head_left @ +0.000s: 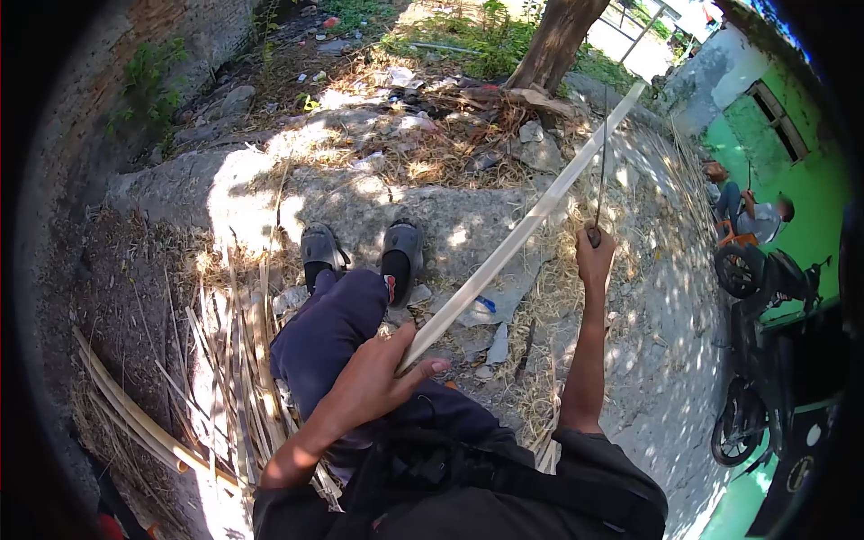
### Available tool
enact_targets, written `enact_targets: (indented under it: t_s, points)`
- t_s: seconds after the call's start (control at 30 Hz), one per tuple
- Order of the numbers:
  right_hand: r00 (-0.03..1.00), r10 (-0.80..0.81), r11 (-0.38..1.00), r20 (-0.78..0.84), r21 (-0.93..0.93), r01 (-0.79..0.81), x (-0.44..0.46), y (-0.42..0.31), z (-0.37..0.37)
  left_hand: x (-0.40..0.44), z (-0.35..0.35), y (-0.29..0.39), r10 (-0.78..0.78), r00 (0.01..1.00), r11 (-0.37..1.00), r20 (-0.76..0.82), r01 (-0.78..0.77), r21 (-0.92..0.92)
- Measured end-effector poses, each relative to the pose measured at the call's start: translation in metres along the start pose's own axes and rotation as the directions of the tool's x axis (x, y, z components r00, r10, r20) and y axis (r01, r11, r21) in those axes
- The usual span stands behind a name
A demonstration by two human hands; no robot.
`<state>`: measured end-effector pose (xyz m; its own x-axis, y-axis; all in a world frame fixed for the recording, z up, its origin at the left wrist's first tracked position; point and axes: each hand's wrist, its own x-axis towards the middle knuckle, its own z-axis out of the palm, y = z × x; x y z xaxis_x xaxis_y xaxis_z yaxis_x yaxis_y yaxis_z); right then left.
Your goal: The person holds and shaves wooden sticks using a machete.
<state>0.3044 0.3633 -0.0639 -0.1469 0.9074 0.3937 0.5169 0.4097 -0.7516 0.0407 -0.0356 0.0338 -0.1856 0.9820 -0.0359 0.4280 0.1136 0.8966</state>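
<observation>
My left hand [373, 376] is closed around the near end of a long pale bamboo strip [526, 229], its thumb along one side. The strip slants up and away to the right, over the ground. My right hand [594, 256] grips the dark handle of a long knife [600, 175]. Its thin dark blade, seen nearly edge-on, points away from me and crosses the strip near the strip's far end. Whether blade and strip touch there, I cannot tell.
Split bamboo strips [238, 360] lie in a bundle left of my legs, with thicker curved pieces [135, 414] beside them. Shavings litter the ground around a tree trunk [558, 40]. At the right, a person [760, 216] sits near a parked motorcycle [765, 274] and a green wall [814, 198].
</observation>
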Motion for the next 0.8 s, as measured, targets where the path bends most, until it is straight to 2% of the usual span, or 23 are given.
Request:
enact_targets:
  t_s: [0.07, 0.13, 0.2, 0.27, 0.33, 0.4, 0.47, 0.53, 0.57, 0.6, 0.67, 0.73, 0.8]
  points:
    - [1.0, 0.019, 1.0, 0.012, -0.001, -0.019, -0.002, -0.002, -0.002, 0.002, 0.001, 0.003, -0.013, 1.0, 0.999, 0.016, 0.012, 0.034]
    - [0.981, -0.174, 0.958, 0.087, -0.217, 0.189, -0.008, -0.026, -0.006, 0.001, 0.002, 0.004, -0.01, 1.0, 0.994, -0.008, 0.01, 0.112]
    - [0.977, -0.189, 0.961, 0.101, -0.185, 0.205, -0.014, -0.053, -0.007, -0.002, 0.005, 0.004, -0.022, 1.0, 0.986, -0.003, 0.022, 0.167]
    - [0.908, -0.406, 0.893, 0.108, -0.165, 0.419, -0.004, -0.055, -0.005, -0.007, 0.006, 0.004, -0.03, 1.0, 0.975, -0.002, 0.029, 0.221]
    - [0.896, -0.427, 0.879, 0.118, -0.178, 0.442, 0.01, -0.059, -0.007, -0.019, 0.003, 0.007, -0.036, 0.999, 0.959, -0.013, 0.038, 0.281]
    - [0.915, -0.392, 0.912, 0.093, -0.091, 0.4, 0.033, -0.059, -0.011, -0.038, -0.001, 0.009, -0.044, 0.999, 0.952, -0.024, 0.05, 0.301]
    - [0.951, -0.31, 0.943, -0.008, -0.131, 0.306, 0.08, -0.03, -0.016, -0.063, -0.008, 0.009, -0.054, 0.998, 0.946, -0.032, 0.062, 0.319]
    - [0.96, -0.266, 0.956, -0.092, -0.149, 0.251, 0.156, 0.051, -0.026, -0.096, -0.017, 0.008, -0.178, 0.984, 0.928, -0.018, 0.174, 0.33]
    - [0.995, 0.014, 0.999, -0.096, -0.033, -0.017, 0.182, 0.086, -0.032, -0.11, -0.022, 0.011, -0.178, 0.984, 0.926, -0.02, 0.174, 0.335]
    - [0.957, 0.284, 0.957, -0.062, 0.085, -0.279, 0.2, 0.112, -0.034, -0.122, -0.028, 0.015, -0.19, 0.982, 0.905, -0.008, 0.178, 0.387]
    - [0.88, 0.475, 0.788, -0.004, 0.447, -0.424, 0.198, 0.15, -0.036, -0.134, -0.038, 0.022, -0.205, 0.978, 0.88, -0.021, 0.194, 0.433]
    - [0.839, 0.52, 0.622, 0.159, 0.603, -0.5, 0.155, 0.148, -0.035, -0.136, -0.041, 0.026, -0.244, 0.967, 0.897, -0.07, 0.253, 0.362]
    - [0.744, 0.577, 0.435, 0.337, 0.644, -0.629, 0.107, 0.172, -0.019, -0.124, -0.041, 0.022, -0.273, 0.957, 0.9, -0.098, 0.29, 0.325]
